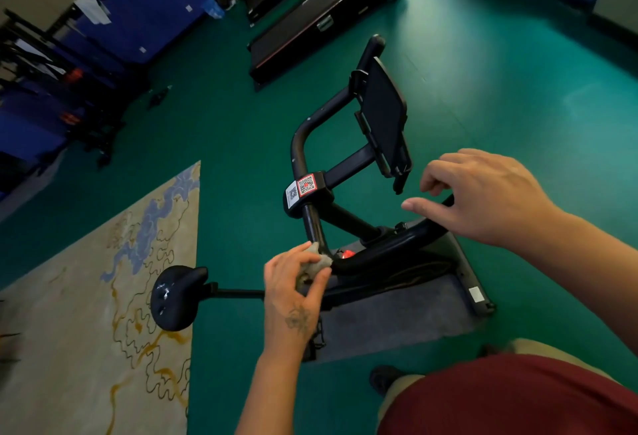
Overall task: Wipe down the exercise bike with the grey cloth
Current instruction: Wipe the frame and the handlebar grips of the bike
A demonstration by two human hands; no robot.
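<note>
Nearest, a red shirt [511, 396] and a dark shoe [383, 379] on the green floor [518, 89]. The left hand [293, 289], with a flower-like tattoo on its back, pinches the bunched grey cloth [316, 263] between thumb and fingers and holds it against the curved black handlebar [376, 251] of the bike [321, 224], where that glossy tube bends. The right hand [483, 193] hovers above the bar's other end, fingers loosely curled, thumb out, holding nothing. The rounded black saddle [176, 296], scuffed with pale marks, sticks out left on a thin post. A grey mat [397, 313] lies under the bike. At the centre clamp sit two QR stickers [305, 184], one red-framed, one white; their small print is too fine to read. Beyond, a flat dark tablet holder [385, 117]. To the left, a beige rug [86, 296] with blue and gold wavy lines. Farther off, a treadmill [310, 10] and blue wall pads [145, 20]
</note>
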